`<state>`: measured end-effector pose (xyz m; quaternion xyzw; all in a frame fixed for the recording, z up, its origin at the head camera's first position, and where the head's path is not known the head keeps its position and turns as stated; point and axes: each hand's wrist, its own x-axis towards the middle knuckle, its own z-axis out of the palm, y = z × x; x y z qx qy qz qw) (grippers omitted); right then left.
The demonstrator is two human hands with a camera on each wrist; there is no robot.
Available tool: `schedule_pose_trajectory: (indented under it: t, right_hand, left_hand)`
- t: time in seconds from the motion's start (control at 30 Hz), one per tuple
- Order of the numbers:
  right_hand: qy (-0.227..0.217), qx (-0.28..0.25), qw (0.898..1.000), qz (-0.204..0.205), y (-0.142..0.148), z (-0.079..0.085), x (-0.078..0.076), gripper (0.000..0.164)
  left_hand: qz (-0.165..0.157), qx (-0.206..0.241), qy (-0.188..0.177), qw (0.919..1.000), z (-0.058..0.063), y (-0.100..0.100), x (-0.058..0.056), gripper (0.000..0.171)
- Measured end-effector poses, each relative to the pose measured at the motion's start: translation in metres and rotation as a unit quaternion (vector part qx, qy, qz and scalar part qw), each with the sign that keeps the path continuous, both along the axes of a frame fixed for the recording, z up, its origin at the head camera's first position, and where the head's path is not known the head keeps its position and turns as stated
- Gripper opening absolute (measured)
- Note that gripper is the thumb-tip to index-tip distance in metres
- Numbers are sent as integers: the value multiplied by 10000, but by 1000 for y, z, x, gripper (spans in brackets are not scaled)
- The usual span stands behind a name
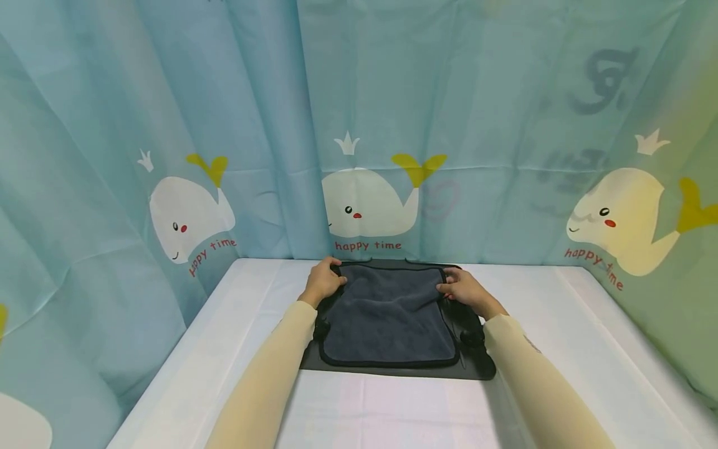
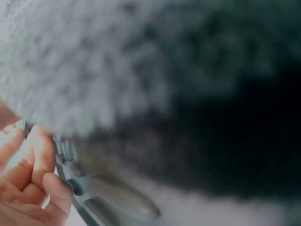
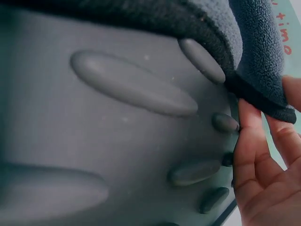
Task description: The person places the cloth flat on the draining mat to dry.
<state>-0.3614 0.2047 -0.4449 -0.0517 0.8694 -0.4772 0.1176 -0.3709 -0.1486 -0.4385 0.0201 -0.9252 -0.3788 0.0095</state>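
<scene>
Blue-green curtain [image 1: 477, 87] w/ whale prints hangs behind & along both sides of the white table [image 1: 387, 411]. Dark mat [image 1: 478, 366] lies at table's far end, approx ctr. Gray-blue cloth [image 1: 387, 321] w/ blk border sits on top of mat, rippled mid-way; mat shows past it on R side & along near edge. Pale-yellow sleeves [image 1: 269, 380] reach in from both sides. L hand [image 1: 322, 280] pinches cloth's far L corner, thumb on top; L wrist cam mostly blurred cloth. R hand [image 1: 467, 292] pinches far R corner btwn thumb & fingers, corner lifted off mat. Smallest: raised oval bumps [image 3: 134, 84] on mat, seen in R wrist view, some near R fingertips.
</scene>
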Motion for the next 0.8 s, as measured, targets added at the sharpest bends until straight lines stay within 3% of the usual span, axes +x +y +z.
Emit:
schedule_pose_trajectory:
  t: [0.23, 0.6, 0.8]
  right_hand:
    - [189, 148, 9991, -361, -2, 4, 0, 62]
    - [416, 73, 9949, -920, -10, 14, -4, 53]
    - [482, 325, 9938, -944, -10, 8, -3, 50]
  left_hand:
    - [-33, 64, 333, 9994, 4, -3, -4, 38]
    - [245, 118, 553, 9981, 12, -1, -9, 32]
    - [211, 29, 326, 9992, 11, 3, -8, 32]
